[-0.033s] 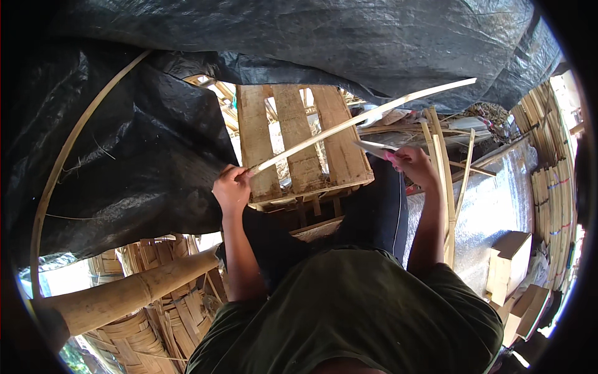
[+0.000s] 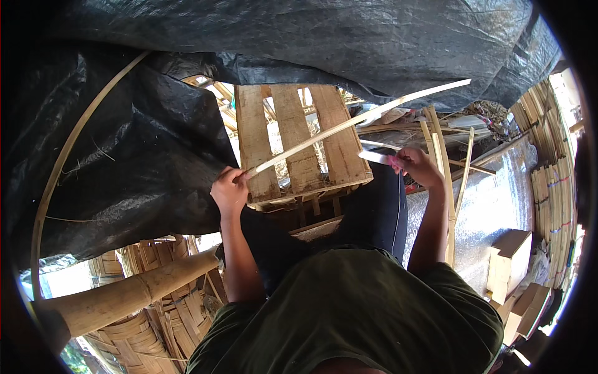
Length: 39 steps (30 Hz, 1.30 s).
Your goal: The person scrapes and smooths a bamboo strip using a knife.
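My left hand [image 2: 229, 192] is closed around the near end of a long, pale bamboo strip [image 2: 330, 131]. The strip slants up to the right, over a slatted wooden crate [image 2: 298, 141] between my knees. In my right hand [image 2: 418, 166] is a knife [image 2: 376, 157], its pink handle mostly hidden by my fingers. Its bright blade points left, below the strip and apart from it, near the crate's right edge.
Black plastic sheeting [image 2: 374, 43] hangs ahead and on the left. Upright bamboo strips [image 2: 443, 181] stand beside my right arm. A thick bamboo pole [image 2: 137, 290] and woven bamboo [image 2: 134, 336] are at lower left. Cardboard boxes [image 2: 512, 262] and bundled bamboo [image 2: 554, 206] lie at right.
The knife in my right hand has dropped slightly and turned, so its blade now catches the light. My left hand and the bamboo strip have shifted slightly to the left.
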Each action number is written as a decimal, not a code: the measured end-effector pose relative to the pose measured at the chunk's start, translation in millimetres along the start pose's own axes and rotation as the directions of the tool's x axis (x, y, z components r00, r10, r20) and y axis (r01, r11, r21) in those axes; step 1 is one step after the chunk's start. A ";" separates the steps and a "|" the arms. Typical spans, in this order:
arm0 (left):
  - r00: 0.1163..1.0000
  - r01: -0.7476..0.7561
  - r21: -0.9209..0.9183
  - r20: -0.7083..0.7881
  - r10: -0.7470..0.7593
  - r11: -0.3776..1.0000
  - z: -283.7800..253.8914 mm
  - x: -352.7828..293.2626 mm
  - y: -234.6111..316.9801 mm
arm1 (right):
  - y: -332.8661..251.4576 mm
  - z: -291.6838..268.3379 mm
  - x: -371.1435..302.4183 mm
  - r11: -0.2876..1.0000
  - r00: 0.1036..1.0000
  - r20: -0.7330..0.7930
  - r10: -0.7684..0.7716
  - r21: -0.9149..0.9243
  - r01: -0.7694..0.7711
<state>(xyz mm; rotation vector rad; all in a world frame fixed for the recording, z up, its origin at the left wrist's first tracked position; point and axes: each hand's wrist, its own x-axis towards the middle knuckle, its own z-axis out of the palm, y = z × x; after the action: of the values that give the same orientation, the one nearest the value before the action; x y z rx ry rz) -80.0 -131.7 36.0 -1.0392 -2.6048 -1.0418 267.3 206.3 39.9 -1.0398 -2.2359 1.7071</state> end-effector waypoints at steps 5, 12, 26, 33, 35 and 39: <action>0.998 0.031 0.053 0.059 -0.034 0.998 -5.1 -8.4 -13.1 | 9.1 9.7 6.5 0.968 0.948 -0.199 -0.250 -0.058 0.244; 1.000 -0.015 0.062 0.010 0.015 0.998 -22.7 -16.6 -32.3 | 31.3 -3.3 8.1 0.922 0.851 0.423 0.311 0.082 -0.378; 1.000 -0.025 0.051 -0.006 0.025 0.998 -9.0 -25.1 -28.0 | 112.7 -39.2 -60.8 0.814 0.542 0.823 0.171 0.192 -0.548; 0.998 -0.054 0.004 0.021 0.054 0.999 20.8 -23.6 3.3 | 169.7 -19.7 -38.5 0.781 0.931 -0.196 0.307 0.611 -0.129; 0.999 -0.048 0.030 0.010 0.048 0.998 13.7 -25.8 5.1 | 117.2 -23.2 -42.2 0.704 0.983 0.182 -0.031 0.701 -0.108; 0.999 -0.041 0.027 0.029 0.040 0.999 19.5 -25.6 11.2 | 78.8 9.2 -47.7 0.711 0.618 0.786 -0.024 0.448 -0.542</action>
<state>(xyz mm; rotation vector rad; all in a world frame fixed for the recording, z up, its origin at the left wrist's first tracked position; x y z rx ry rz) -51.3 -127.2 18.2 -1.1035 -2.6016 -0.9858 332.7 179.8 -20.0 -0.5358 -1.4448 3.2217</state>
